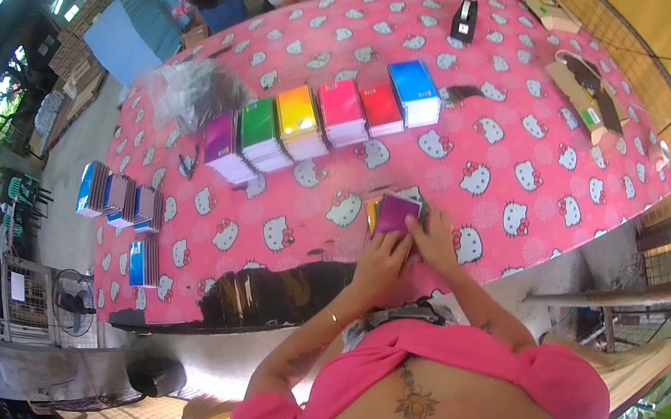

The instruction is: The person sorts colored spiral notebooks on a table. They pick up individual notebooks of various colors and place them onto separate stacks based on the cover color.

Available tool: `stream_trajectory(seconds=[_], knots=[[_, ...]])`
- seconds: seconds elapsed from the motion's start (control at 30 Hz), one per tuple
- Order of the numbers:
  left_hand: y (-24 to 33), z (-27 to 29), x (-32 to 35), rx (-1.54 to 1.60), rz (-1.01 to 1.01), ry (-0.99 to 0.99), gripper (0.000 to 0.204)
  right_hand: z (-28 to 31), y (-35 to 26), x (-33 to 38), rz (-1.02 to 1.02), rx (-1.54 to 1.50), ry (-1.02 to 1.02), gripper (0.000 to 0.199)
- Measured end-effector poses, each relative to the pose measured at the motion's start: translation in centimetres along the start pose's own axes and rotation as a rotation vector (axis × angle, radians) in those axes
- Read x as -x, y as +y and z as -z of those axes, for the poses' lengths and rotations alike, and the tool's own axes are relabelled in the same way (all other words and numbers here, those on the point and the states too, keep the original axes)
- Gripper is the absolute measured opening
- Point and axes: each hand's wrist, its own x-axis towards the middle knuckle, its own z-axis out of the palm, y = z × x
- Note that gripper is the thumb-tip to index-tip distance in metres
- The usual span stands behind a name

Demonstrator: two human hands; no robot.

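Note:
At the near side of the table, my left hand and my right hand are closed around a small pile of notebooks. A purple notebook lies on top, with a yellow edge and other covers showing beneath it. My fingers press along its near and right edges. Beyond my hands stands a row of notebook stacks: purple, green, yellow, pink, red and blue. The red stack looks lower than its neighbours.
Bundled blue notebooks stand at the table's left edge. Behind the row lies a clear plastic bag. A black tape dispenser and a cardboard box are farther right. The pink cat-print tablecloth is torn in front. People are at the far edge.

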Motion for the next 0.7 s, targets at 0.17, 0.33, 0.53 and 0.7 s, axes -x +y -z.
stream_trajectory(seconds=[0.17, 0.33, 0.53, 0.7], knots=[[-0.8, 0.5, -1.0, 0.052, 0.235, 0.419, 0.036, 0.2, 0.4, -0.7, -0.037, -0.285, 0.054, 0.051], [-6.0, -1.5, -1.6, 0.474, 0.702, 0.147, 0.037, 0.4, -0.6, -2.5, -0.300, -0.404, -0.065, 0.048], [-3.7, 0.1, -1.4, 1.375, 0.951, 0.227, 0.055, -1.1, -1.3, -2.1, -0.287, -0.206, -0.109, 0.050], [-1.7, 2.3, 0.5, 1.431, 0.657, 0.182, 0.065, 0.0, -1.5, -0.7, 0.440, 0.081, -0.222, 0.079]])
